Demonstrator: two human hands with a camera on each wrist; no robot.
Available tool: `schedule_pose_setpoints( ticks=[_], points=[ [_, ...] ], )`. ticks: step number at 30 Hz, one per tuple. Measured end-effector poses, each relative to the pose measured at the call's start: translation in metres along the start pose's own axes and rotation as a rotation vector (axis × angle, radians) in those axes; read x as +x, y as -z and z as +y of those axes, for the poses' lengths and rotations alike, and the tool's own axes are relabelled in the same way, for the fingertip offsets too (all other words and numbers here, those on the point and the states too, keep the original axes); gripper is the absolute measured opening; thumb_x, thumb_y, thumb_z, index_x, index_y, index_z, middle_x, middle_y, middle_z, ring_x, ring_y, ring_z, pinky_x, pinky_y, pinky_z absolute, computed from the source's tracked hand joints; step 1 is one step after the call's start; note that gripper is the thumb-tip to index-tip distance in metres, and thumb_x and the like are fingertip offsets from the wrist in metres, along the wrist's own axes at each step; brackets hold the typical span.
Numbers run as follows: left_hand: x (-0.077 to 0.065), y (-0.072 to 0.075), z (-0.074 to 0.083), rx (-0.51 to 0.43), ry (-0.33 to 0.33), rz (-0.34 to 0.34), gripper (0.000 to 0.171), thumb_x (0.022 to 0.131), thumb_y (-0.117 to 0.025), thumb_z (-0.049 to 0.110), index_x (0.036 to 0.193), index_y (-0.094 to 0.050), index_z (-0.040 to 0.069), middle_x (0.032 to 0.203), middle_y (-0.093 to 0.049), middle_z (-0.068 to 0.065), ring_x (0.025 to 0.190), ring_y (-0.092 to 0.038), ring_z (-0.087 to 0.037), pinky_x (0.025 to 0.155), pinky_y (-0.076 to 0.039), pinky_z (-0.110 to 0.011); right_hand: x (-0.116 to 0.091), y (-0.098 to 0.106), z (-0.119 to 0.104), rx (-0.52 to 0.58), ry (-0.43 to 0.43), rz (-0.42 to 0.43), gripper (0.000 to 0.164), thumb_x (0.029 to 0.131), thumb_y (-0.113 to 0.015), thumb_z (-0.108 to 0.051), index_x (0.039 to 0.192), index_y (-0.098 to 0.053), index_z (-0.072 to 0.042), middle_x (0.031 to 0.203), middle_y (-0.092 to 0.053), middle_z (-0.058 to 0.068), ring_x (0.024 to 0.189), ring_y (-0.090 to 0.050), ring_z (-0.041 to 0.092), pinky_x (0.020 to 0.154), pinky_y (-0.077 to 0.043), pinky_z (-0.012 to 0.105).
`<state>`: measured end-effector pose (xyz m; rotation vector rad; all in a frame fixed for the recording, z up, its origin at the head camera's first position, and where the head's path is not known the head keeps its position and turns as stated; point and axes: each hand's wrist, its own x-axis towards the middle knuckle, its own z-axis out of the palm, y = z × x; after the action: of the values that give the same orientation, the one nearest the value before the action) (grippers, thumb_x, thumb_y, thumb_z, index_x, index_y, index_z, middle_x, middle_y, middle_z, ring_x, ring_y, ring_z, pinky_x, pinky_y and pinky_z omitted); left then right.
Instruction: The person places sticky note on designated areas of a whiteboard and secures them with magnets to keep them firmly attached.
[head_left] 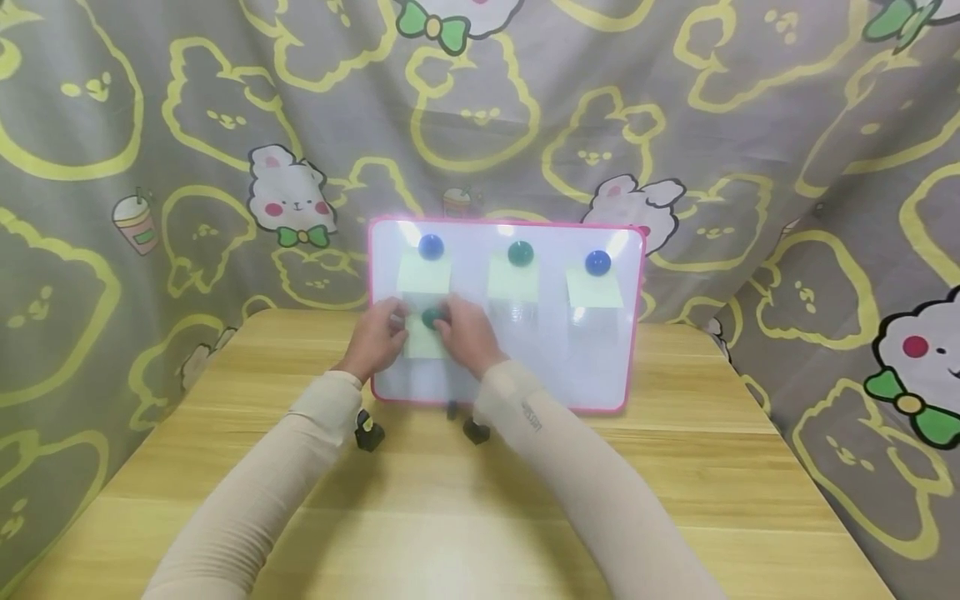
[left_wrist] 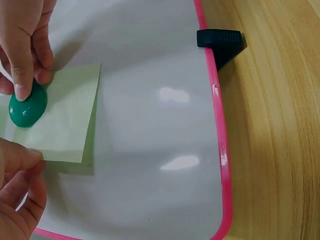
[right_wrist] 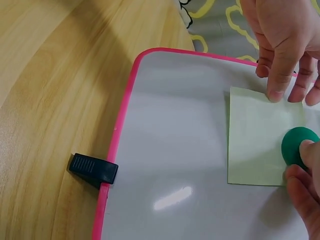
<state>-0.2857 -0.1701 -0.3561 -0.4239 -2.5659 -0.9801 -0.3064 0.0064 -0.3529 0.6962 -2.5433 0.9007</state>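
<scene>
My left hand [head_left: 373, 340] pinches the side edge of a pale green sticky note [left_wrist: 65, 135] between thumb and fingers. With thumb and fingers, my right hand [head_left: 472, 335] grips a round green magnet [left_wrist: 27, 106] against the upper part of that note. Both hands are at the left half of a pink-framed whiteboard [head_left: 555, 367], just under another note [head_left: 423, 273] held by a blue magnet [head_left: 431, 247]. In the right wrist view, the green magnet [right_wrist: 297, 145] is partly covered by the right thumb. The note's lower corner stands slightly off the board.
Further right on the board, a green magnet [head_left: 521, 253] and a blue magnet [head_left: 597, 262] each hold a pale note. Black feet [head_left: 367, 433] support the board's lower edge on the wooden table [head_left: 675, 467]. A patterned curtain [head_left: 480, 125] hangs behind.
</scene>
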Motion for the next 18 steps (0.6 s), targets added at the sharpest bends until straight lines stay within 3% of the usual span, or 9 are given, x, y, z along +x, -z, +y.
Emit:
schedule_pose_setpoints(
  ticks=[18],
  points=[
    [-0.0014,-0.0039,-0.0010,-0.022,-0.023,0.010,0.030,0.078,-0.062,-0.013,0.108,-0.061,-0.009,0.110,-0.062,-0.026,0.093,-0.065,-0.039,0.080,-0.055,-0.046,0.0019,-0.0039,-0.0005,-0.031,0.101,0.055,0.003,0.088,-0.065,-0.005,0.087,-0.063,-0.006,0.088,-0.067,0.007,0.086,-0.061,0.023,0.083,-0.050,0.033]
  ],
)
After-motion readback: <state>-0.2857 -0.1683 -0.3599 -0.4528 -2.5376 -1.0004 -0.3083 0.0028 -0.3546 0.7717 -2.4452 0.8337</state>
